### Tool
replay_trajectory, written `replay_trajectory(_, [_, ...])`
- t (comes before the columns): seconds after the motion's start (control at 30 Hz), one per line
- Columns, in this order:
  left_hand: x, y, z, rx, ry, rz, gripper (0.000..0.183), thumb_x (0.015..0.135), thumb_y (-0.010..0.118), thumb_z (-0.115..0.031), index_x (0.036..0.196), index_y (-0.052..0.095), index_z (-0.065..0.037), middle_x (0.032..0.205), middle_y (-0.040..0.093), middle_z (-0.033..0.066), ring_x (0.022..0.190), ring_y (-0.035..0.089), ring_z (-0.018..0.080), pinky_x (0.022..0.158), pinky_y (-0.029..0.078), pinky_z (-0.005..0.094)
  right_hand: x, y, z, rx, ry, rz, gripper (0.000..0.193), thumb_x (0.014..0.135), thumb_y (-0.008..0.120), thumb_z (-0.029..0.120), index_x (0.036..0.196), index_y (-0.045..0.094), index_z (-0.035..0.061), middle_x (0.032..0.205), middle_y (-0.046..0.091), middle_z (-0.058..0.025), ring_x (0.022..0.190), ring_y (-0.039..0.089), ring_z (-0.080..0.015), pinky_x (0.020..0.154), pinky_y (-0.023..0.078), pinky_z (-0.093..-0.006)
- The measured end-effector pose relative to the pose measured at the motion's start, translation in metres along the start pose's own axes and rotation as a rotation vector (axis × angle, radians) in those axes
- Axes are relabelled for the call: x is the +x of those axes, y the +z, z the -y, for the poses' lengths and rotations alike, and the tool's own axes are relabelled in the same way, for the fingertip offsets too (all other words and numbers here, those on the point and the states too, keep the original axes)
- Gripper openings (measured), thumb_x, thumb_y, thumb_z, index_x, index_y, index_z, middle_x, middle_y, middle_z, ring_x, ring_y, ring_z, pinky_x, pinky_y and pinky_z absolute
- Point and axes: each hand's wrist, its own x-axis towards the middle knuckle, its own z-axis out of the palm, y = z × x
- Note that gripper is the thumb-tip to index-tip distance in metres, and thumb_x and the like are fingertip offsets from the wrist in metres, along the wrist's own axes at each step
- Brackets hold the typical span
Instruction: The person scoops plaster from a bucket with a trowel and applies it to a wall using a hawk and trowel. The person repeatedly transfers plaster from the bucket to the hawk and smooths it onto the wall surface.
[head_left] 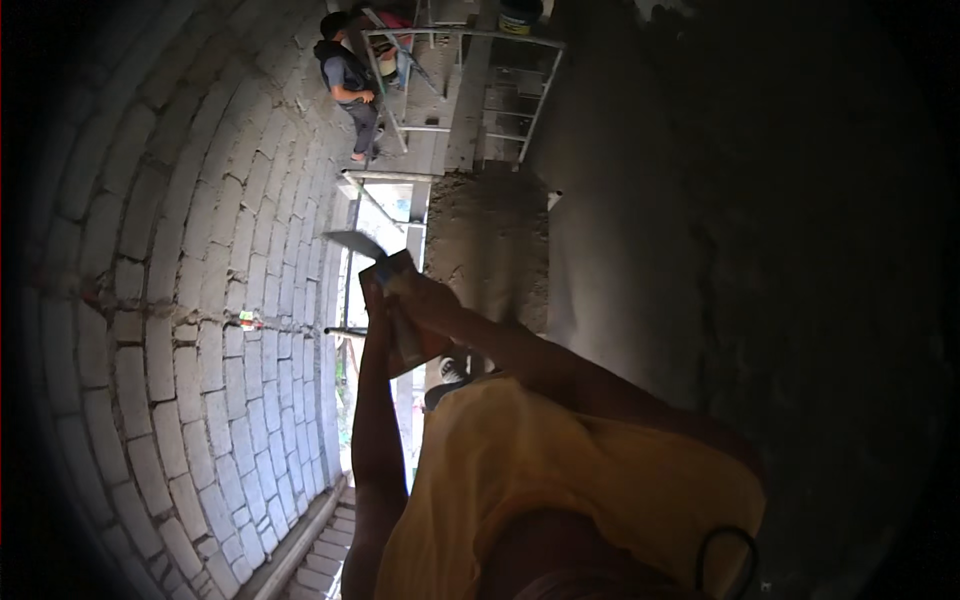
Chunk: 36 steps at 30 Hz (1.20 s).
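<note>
Out in front of me, my right hand (425, 302) is closed around the handle of a trowel. Its grey metal blade (354, 242) points to the left, past the far end of a reddish-brown flat board (430, 350). My left hand (376, 302) grips this board at its left side, close to my right hand. A paler strip, perhaps a handle, runs along the board; shadow hides its detail. The left fingers are mostly dark and hard to make out. Both arms reach forward over my yellow shirt.
A bare block wall (170, 330) rises on my left, a dark smooth wall (640, 230) on my right. Below lies a dirt-covered plank walkway (490, 250) beside a bright gap. Ahead stand a metal scaffold frame (465, 32), a person (345, 85), another partly hidden person, and a dark bucket (520, 15).
</note>
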Motion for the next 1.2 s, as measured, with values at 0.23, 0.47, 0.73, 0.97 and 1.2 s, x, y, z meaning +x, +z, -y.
replay_trajectory(0.23, [0.086, 0.030, -0.007, -0.347, -0.275, 0.134, 0.073, 0.100, 0.044, -0.061, 0.147, 0.041, -0.006, 0.135, 0.056, 0.0151, 0.122, 0.057, 0.0278, 0.104, 0.049, 0.0416, 0.045, -0.069, 0.009, 0.135, 0.256, 0.154, 0.045, 0.097, 0.052, 0.034, 0.130, 0.055, 0.0040, 0.109, 0.065, -0.0231, 0.104, 0.064, -0.0369, 0.092, 0.050, -0.0479])
replay_trajectory(0.47, [0.169, -0.072, 0.044, 0.285, -0.175, -0.175, 0.074, 0.094, 0.062, -0.051, 0.147, 0.042, -0.003, 0.131, 0.060, 0.0162, 0.118, 0.058, 0.0249, 0.096, 0.049, 0.0381, 0.009, -0.127, -0.293, -0.655, -0.001, 0.110, 0.054, 0.092, 0.061, 0.034, 0.136, 0.051, 0.0049, 0.126, 0.060, -0.0238, 0.122, 0.055, -0.0391, 0.096, 0.047, -0.0528])
replay_trajectory(0.73, [0.073, -0.050, 0.001, 0.979, -0.221, -0.368, 0.046, 0.090, 0.059, -0.048, 0.116, 0.053, -0.010, 0.109, 0.063, 0.0133, 0.100, 0.061, 0.0262, 0.082, 0.048, 0.0402, -0.066, -0.273, -0.422, -0.155, 0.907, 0.016, 0.056, 0.094, 0.055, 0.033, 0.138, 0.049, -0.0011, 0.134, 0.057, -0.0256, 0.124, 0.055, -0.0409, 0.106, 0.043, -0.0463])
replay_trajectory(0.97, [0.078, 0.066, -0.082, 1.152, -0.232, -0.080, 0.033, 0.089, 0.052, -0.047, 0.083, 0.066, -0.017, 0.085, 0.068, 0.0090, 0.080, 0.064, 0.0262, 0.069, 0.049, 0.0420, -0.090, -0.285, -0.449, 0.038, 1.408, 0.079, 0.049, 0.096, 0.052, 0.031, 0.132, 0.053, -0.0023, 0.134, 0.058, -0.0235, 0.118, 0.059, -0.0367, 0.100, 0.047, -0.0441])
replay_trajectory(1.2, [0.183, 0.035, -0.066, 1.115, -0.283, -0.063, 0.031, 0.089, 0.053, -0.045, 0.081, 0.066, -0.018, 0.083, 0.069, 0.0084, 0.079, 0.064, 0.0262, 0.068, 0.049, 0.0420, -0.013, -0.302, -0.449, 0.156, 1.312, 0.116, 0.044, 0.096, 0.053, 0.032, 0.123, 0.059, -0.0020, 0.123, 0.062, -0.0243, 0.112, 0.061, -0.0375, 0.097, 0.048, -0.0450])
